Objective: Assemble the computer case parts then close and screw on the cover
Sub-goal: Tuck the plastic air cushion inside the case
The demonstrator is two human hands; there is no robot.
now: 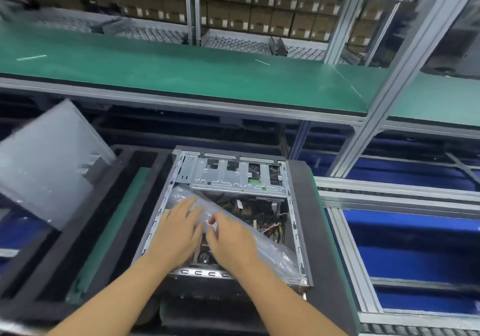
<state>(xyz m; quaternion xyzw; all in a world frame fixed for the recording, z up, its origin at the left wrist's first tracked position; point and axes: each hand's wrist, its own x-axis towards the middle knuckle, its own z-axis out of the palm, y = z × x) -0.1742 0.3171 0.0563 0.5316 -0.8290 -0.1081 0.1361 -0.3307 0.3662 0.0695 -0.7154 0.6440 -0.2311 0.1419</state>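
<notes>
Computer case (291,213) lies on its side with the open face up, on a dark foam pad (310,198) at the near edge of the workstation, just below the middle of the view. Its metal drive cage (233,177) fills the far end, and wires and a circuit board (262,217) show in the well beneath. A clear plastic bag (271,248) lies slantwise across the opening, from the far left side to the near right corner. The left hand (176,231) rests on the bag with its fingers (191,205) straight and spread, gripping nothing. The right hand (231,242) is just beside it, fingers bent, their tips pinching the plastic. The grey cover (49,164) stands tilted to the left of the case, apart from it and blurred. Beyond the case runs a green conveyor belt (181,68), and behind that are shelves stacked with cardboard boxes (259,11). Blue panels (410,237) sit in the metal frame to the right.
</notes>
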